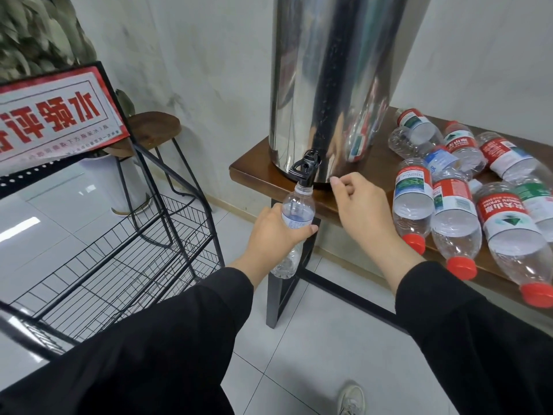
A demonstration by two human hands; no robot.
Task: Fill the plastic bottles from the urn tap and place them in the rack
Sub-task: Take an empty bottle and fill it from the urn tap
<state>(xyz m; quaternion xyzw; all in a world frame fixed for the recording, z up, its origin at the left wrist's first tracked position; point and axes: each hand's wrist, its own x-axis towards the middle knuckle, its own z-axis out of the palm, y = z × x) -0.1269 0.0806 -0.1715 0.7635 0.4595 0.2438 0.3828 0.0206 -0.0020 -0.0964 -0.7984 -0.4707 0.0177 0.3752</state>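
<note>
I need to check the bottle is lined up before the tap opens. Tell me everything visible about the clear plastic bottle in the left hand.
The clear plastic bottle is uncapped, slim and ribbed toward its base, with a pale label bearing blue print around its middle. It stands nearly upright, its open neck right under the black urn tap; whether they touch cannot be told. The left hand grips it around the label. It hangs in front of the wooden table's edge, resting on nothing. No water level shows.

Head view only; looks forward and down; close over hands.
</note>
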